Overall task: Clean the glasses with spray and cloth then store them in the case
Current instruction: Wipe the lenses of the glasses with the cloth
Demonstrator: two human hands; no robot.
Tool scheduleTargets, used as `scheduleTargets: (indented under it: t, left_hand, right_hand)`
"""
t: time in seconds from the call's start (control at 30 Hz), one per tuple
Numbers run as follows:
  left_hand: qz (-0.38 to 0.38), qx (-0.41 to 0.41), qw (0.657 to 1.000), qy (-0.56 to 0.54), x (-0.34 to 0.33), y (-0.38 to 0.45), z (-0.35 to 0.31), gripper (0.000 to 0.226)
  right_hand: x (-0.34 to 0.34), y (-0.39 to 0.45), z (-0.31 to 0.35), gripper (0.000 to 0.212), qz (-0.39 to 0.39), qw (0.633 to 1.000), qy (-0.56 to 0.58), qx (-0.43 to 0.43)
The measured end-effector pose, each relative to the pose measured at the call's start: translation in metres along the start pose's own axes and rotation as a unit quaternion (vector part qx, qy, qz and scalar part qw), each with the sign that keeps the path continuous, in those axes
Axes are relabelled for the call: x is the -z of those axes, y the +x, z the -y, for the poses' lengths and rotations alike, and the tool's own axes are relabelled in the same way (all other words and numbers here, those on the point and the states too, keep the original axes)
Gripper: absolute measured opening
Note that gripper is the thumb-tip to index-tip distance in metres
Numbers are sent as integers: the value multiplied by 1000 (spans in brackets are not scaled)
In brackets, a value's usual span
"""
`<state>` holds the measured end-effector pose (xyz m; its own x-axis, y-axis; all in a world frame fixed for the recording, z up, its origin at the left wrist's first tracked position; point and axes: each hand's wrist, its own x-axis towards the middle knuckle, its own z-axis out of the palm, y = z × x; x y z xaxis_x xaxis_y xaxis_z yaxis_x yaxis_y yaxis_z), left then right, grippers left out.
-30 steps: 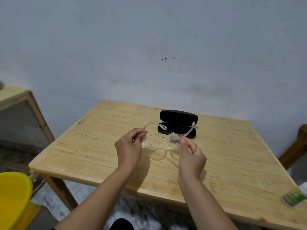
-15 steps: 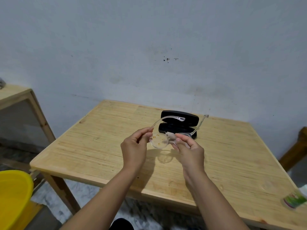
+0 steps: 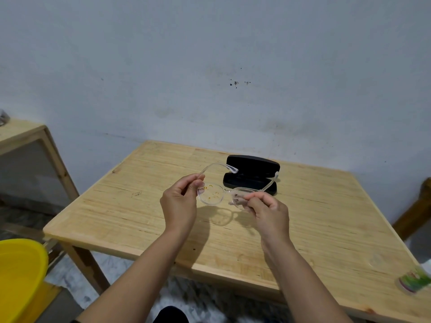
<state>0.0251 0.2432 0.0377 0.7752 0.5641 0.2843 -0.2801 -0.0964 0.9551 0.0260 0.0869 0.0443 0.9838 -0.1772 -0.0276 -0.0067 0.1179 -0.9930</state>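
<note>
I hold clear-framed glasses (image 3: pixel 211 193) above the wooden table (image 3: pixel 116 210), temples unfolded and pointing away from me. Yellow specks dot the left lens. My left hand (image 3: pixel 180 202) pinches the frame at its left hinge. My right hand (image 3: pixel 268 210) grips the right lens with a small pale cloth (image 3: pixel 238 199) pressed against it; most of the cloth is hidden by the fingers. A black glasses case (image 3: pixel 253 173) lies open on the table just behind the glasses. The spray bottle (image 3: pixel 415 279), green-labelled, lies on its side at the table's right front corner.
A yellow tub (image 3: pixel 18 278) sits low at the left beside the table. A wooden side stand (image 3: pixel 35 145) is at the far left against the grey wall. A dark wooden piece (image 3: pixel 415 213) stands at the right edge.
Both hands tilted the glasses up toward the case half a second ago and have lowered them again. My right fingers have shifted across the right lens with the cloth.
</note>
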Motion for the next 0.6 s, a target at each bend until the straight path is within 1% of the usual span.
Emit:
scheduleTargets:
  t: [0.1,0.17,0.27,0.43,0.53,0.6]
  left_hand:
    - [6,-7,1000,0,2,0,2,26]
    - [7,-12,1000,-2,0,-4,2,26]
    - [5,-14,1000,-7,-2,-6,1,22]
    - [15,-21,1000,-3,-3,-3,-2,26]
    - [19,-26,999,3,-5,-4,-4,25]
    - [22,-28,999,-3,-7,-6,-5,22]
  right_hand:
    - [1,-1,-4,22,-76,997,-22,18]
    - [-2,-3,-5,24,-108,993,0,38]
    - [-5,-5,-6,29,-110,992,30,50]
    - [0,-4,-1,34,-102,993,-9,52]
    - [1,-6,2,28,-104,992,-33,57]
    - [0,-6,2,22,-110,992,-19,66]
